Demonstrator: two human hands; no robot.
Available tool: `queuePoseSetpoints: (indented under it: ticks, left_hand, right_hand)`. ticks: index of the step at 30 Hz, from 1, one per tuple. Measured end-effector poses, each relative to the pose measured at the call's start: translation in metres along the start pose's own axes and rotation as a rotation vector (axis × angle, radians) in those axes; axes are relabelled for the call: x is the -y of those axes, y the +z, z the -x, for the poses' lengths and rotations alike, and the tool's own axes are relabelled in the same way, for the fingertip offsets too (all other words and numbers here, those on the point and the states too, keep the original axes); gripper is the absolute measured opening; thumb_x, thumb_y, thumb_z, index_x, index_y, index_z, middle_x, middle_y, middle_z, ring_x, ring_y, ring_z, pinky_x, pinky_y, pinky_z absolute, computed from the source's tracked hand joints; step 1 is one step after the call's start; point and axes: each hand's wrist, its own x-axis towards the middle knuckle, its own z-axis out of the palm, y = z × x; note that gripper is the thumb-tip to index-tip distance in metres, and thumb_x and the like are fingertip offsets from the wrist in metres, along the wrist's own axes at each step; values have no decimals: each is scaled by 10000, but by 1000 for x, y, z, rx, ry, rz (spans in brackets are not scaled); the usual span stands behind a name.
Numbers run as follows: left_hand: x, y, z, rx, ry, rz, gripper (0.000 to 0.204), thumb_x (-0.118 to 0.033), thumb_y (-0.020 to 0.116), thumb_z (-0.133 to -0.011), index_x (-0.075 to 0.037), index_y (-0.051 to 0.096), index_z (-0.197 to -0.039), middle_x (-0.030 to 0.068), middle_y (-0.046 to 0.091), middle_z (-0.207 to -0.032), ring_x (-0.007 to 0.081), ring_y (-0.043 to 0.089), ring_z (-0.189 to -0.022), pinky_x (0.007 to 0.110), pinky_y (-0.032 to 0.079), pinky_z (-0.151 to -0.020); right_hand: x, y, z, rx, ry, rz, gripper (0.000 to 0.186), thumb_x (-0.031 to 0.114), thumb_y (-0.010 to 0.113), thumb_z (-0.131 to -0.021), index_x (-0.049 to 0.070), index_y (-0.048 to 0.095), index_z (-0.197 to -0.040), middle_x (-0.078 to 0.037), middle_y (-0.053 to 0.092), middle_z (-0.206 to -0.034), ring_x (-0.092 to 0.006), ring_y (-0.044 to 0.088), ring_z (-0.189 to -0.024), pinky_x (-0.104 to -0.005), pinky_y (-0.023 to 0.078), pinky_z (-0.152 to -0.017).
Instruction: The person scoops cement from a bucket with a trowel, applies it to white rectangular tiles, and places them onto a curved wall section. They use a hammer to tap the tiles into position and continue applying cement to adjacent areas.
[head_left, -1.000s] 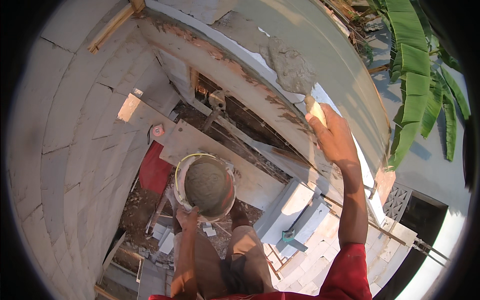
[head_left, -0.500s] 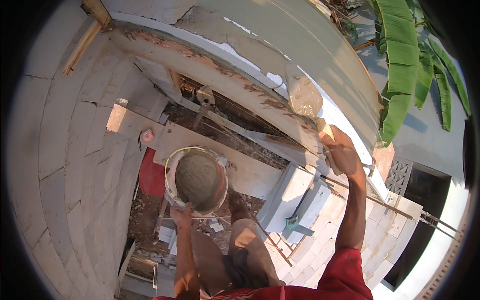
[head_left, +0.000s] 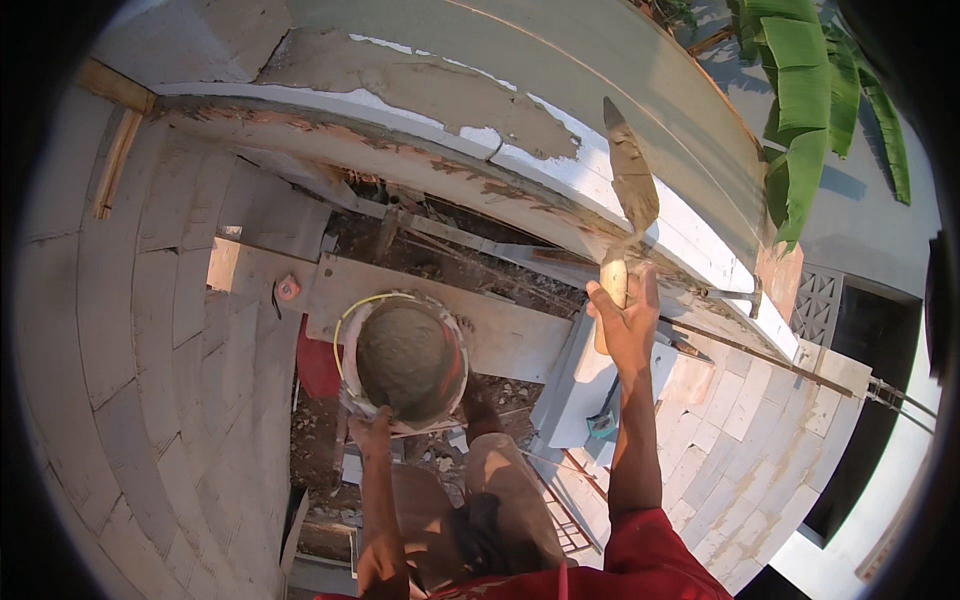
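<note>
My left hand [head_left: 372, 432] is closed on the near rim of a round bucket [head_left: 461, 372]. Wet grey mortar [head_left: 405, 350] nearly fills the bucket, which has a pale yellow handle lying along its left side. In my right hand [head_left: 632, 315] is a trowel [head_left: 630, 180], gripped by its wooden handle. Its mortar-smeared blade points away from me, tilted, over the white top strip [head_left: 690, 240] of a low wall. Farther left along that wall lies a rough patch of spread mortar [head_left: 430, 95].
A plank [head_left: 510, 345] lies behind the bucket. A tape measure [head_left: 288, 287] rests to the left. Pale blocks [head_left: 575, 380] stand at right, with a teal-handled tool [head_left: 602, 424] on them. A metal clamp [head_left: 740, 295] grips the wall; banana leaves [head_left: 800, 110] hang beyond.
My right hand has drawn the trowel back from the mortar on the wall and turned its blade. My left hand stays on the bucket rim. The whole view has shifted somewhat.
</note>
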Motion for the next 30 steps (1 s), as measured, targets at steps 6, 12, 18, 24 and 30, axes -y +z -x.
queuePoseSetpoints:
  ticks: [6,12,18,24,30]
  left_hand:
    - [-5,14,10,60,-33,-16,124,13,716,-775,55,627,-850,82,655,-763,144,620,-588,301,503,-532]
    - [-9,18,15,-49,-32,-52,100,32,700,-783,52,638,-860,75,662,-773,132,624,-602,297,507,-542]
    - [2,-1,10,62,-78,-134,188,4,691,-805,45,638,-981,80,669,-869,155,657,-685,309,532,-591]
    - [23,-22,-5,56,73,-214,105,19,681,-809,27,656,-911,59,678,-820,133,654,-669,304,536,-578]
    - [-11,-13,19,116,108,-242,122,11,681,-797,18,676,-919,51,674,-798,124,636,-677,294,515,-617]
  right_hand:
    - [-84,121,-2,-304,-215,628,444,112,692,-933,-37,404,-1236,-272,520,-1130,-503,623,-954,-568,514,-755]
    - [-120,72,90,-204,-249,643,448,95,697,-926,-17,409,-1249,-234,514,-1151,-437,640,-940,-522,536,-712]
    - [-55,41,28,125,183,-818,353,358,532,-1068,64,442,-1243,-81,542,-931,-145,544,-664,-300,476,-545]
    - [-102,-8,105,322,500,-641,418,406,556,-1045,54,524,-1268,-76,575,-846,-152,572,-643,-307,492,-574]
    - [-141,7,155,793,28,618,470,395,611,-997,2,580,-1253,-279,682,-972,-413,676,-778,-490,546,-691]
